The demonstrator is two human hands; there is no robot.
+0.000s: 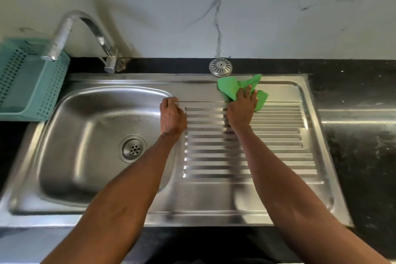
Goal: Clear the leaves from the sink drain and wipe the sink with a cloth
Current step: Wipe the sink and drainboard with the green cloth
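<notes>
nearest the person the ribbed draining board (246, 156) runs its grooves left to right, and both forearms reach across it toward the wall. the left hand (172, 117) rests at the rim between basin and board, fingers curled down onto the metal and holding nothing, with the drain (134, 149) down to its left in the sink (85, 135), no leaves showing there. farther back the right hand (242, 109) presses its fingers on the green cloth (231, 88), which lies bunched at the board's far edge just below the strainer cap (220, 67); i judge the next stroke pulls along the grooves.
</notes>
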